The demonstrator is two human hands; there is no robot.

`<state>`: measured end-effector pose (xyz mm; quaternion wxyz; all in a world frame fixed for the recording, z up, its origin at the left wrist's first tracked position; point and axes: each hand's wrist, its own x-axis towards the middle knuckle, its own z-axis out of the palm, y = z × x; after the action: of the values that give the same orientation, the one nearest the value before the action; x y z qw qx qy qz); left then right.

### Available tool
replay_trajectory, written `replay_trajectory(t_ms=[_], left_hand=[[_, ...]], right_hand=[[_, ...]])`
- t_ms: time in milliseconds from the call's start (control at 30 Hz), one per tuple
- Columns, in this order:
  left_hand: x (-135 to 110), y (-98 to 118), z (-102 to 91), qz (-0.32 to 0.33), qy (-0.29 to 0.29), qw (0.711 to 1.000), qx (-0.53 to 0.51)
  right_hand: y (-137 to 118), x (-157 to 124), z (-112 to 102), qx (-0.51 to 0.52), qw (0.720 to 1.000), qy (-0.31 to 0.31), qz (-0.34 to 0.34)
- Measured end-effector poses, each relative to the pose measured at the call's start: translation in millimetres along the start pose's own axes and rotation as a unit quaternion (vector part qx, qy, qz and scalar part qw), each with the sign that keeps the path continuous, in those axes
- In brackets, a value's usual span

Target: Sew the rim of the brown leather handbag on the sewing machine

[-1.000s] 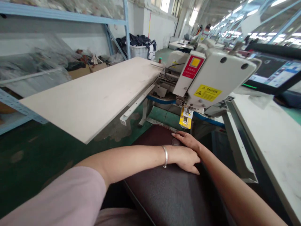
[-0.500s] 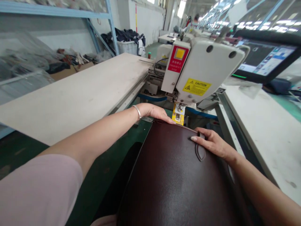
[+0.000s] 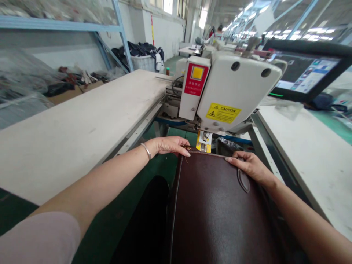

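Observation:
A dark brown leather bag (image 3: 220,205) lies toward me, its stitched top edge facing the head of a sewing machine (image 3: 233,88). My left hand (image 3: 173,146) pinches the bag's far left corner, thumb on top and fingers beneath, with a loose thread by the thumb. Around the far right edge my right hand (image 3: 249,163) is closed, its thumb on the leather beside a looped leather tab (image 3: 243,181). Just beyond the top edge, between the hands, sits the yellow plate (image 3: 204,146) under the needle area. The fingers under the leather are hidden.
White tabletops flank the machine, one on the left (image 3: 82,121) and one on the right (image 3: 305,146). A monitor (image 3: 308,73) stands at the right. Behind on the left are a blue rack (image 3: 60,22) with plastic-wrapped goods and a bin (image 3: 143,63) of dark cloth.
My left hand has moved left to the bag's corner. The bag's edge has come nearer to me and away from the yellow plate, and my right hand has shifted slightly right.

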<state>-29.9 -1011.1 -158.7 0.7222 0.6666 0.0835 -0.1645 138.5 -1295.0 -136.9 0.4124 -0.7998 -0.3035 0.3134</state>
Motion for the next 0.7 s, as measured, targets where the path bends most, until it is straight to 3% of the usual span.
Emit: replay_trajectory(t_ms=[233, 400, 600, 700], left_hand=[[43, 9, -29.4, 0.017, 0.053, 0.996, -0.065], [69, 5, -44.2, 0.089, 0.147, 0.98, -0.098], [74, -2, -44.3, 0.039, 0.104, 0.989, -0.1], [70, 0, -40.6, 0.042, 0.109, 0.988, -0.103]], right_hand=[[8, 51, -11, 0.02, 0.999, 0.036, -0.008], [21, 85, -19, 0.056, 0.998, 0.04, -0.004], [23, 99, -21, 0.073, 0.997, 0.04, -0.001], [24, 101, -22, 0.066, 0.997, 0.038, 0.011]])
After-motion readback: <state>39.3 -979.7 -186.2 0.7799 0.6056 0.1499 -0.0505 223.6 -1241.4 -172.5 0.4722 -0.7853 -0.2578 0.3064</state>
